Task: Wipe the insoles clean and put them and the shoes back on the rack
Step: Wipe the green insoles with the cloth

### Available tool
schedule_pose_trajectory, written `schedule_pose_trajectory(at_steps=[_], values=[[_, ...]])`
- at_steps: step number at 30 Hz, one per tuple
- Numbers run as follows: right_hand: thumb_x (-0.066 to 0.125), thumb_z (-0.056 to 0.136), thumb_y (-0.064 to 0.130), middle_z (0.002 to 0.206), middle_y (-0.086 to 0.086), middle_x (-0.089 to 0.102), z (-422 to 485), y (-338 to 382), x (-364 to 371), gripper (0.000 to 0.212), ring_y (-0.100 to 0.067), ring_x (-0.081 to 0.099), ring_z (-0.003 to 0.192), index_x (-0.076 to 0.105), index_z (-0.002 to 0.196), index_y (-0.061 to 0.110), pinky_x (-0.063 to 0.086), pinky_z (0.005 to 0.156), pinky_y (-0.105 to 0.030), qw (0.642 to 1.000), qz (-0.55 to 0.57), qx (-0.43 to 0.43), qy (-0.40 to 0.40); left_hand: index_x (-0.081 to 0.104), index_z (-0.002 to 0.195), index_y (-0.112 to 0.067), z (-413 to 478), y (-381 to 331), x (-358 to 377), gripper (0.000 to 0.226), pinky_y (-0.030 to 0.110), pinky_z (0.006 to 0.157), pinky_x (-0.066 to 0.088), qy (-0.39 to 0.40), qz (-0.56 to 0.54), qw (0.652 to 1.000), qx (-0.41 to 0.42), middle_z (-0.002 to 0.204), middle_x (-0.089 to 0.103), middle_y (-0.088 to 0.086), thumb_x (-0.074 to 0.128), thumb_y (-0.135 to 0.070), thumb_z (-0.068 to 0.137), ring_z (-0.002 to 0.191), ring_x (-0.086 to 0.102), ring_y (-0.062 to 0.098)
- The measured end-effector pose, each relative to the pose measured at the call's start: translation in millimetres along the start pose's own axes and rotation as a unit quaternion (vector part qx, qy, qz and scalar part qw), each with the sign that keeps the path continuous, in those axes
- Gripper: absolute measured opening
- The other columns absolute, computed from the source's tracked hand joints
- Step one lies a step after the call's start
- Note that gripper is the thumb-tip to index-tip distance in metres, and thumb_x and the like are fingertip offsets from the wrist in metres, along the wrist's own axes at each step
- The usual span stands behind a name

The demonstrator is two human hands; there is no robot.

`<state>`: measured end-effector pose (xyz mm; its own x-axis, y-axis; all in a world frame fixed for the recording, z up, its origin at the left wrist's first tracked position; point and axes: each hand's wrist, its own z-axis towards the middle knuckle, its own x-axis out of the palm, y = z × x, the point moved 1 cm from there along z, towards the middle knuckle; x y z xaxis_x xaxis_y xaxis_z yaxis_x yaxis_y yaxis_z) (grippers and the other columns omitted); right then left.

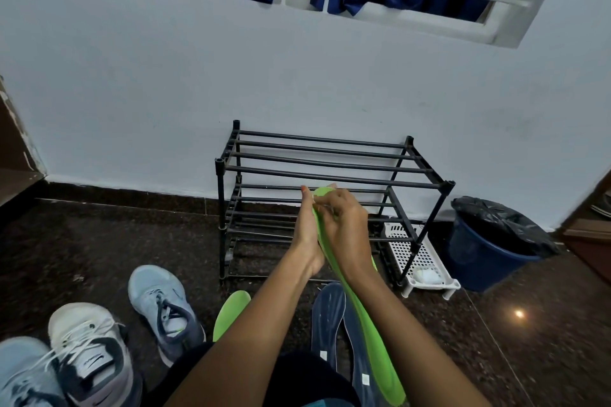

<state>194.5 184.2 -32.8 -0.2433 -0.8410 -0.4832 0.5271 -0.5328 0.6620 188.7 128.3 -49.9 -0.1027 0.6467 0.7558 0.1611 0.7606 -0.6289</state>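
I hold a long green insole [367, 324] tilted up in front of the black shoe rack [330, 172]. My left hand [305, 235] grips it from the left near its upper end. My right hand [345, 225] curls its fingers over the same end, from the right. A sliver of white shows under those fingers; I cannot tell what it is. A second green insole [231, 311] lies on the floor under my left forearm. Two dark blue insoles [327, 317] lie beside it. A light blue shoe [162, 307], a white and grey shoe [89, 350] and another light blue shoe [23, 377] stand at the lower left.
The rack's two tiers of bars hold nothing and stand against the pale wall. A white perforated plastic tray [420, 261] sits on the floor at the rack's right foot. A blue bin [479, 254] lined with a black bag stands further right. The floor is dark polished stone.
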Motion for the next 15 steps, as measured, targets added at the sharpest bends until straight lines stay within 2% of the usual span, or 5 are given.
schedule_pose_trajectory(at_steps=[5, 8, 10, 12, 15], values=[[0.056, 0.073, -0.016, 0.081, -0.009, 0.069, -15, -5, -4, 0.026, -0.016, 0.062, 0.074, 0.072, 0.082, 0.004, 0.045, 0.069, -0.013, 1.0, 0.007, 0.01, 0.006, 0.047, 0.135, -0.011, -2, -4, 3, 0.067, 0.02, 0.072, 0.05, -0.016, 0.014, 1.0, 0.0, 0.139, 0.049, 0.009, 0.021, -0.058, 0.095, 0.088, 0.061, 0.011], [0.055, 0.075, -0.013, 0.079, -0.007, 0.067, -6, -7, -5, 0.024, -0.011, 0.061, 0.072, 0.071, 0.078, 0.005, 0.05, 0.069, -0.022, 0.999, -0.001, 0.042, -0.022, 0.071, 0.093, -0.01, 0, 6, 8, 0.065, 0.018, 0.046, 0.048, -0.004, -0.018, 1.0, -0.007, 0.087, 0.07, 0.008, 0.028, -0.059, 0.094, 0.057, 0.06, 0.01], [0.055, 0.079, -0.01, 0.082, -0.006, 0.062, 4, -5, -8, 0.02, -0.001, 0.053, 0.07, 0.07, 0.08, 0.005, 0.043, 0.065, -0.01, 0.998, -0.014, 0.042, -0.034, 0.069, 0.065, -0.012, 1, 12, 14, 0.058, 0.018, 0.047, 0.047, -0.019, -0.03, 0.999, 0.002, 0.059, 0.063, 0.002, 0.039, -0.051, 0.094, 0.052, 0.062, 0.009], [0.058, 0.083, 0.0, 0.084, -0.006, 0.059, 12, -4, -8, 0.012, -0.003, 0.05, 0.075, 0.07, 0.082, 0.005, 0.039, 0.064, -0.01, 0.998, -0.029, 0.036, -0.034, 0.065, 0.078, -0.013, 0, 13, 21, 0.038, 0.02, 0.053, 0.049, -0.016, -0.04, 0.999, 0.006, 0.065, 0.063, 0.002, 0.048, -0.044, 0.091, 0.06, 0.062, 0.009], [0.061, 0.085, 0.012, 0.088, -0.004, 0.061, 18, -7, -8, 0.009, -0.015, 0.052, 0.088, 0.07, 0.085, 0.009, 0.042, 0.073, -0.027, 0.997, -0.06, 0.039, -0.022, 0.059, 0.097, -0.014, 5, 16, 12, 0.042, 0.021, 0.073, 0.049, -0.041, -0.003, 0.999, -0.002, 0.09, 0.065, 0.004, 0.03, -0.043, 0.098, 0.087, 0.062, 0.011]])
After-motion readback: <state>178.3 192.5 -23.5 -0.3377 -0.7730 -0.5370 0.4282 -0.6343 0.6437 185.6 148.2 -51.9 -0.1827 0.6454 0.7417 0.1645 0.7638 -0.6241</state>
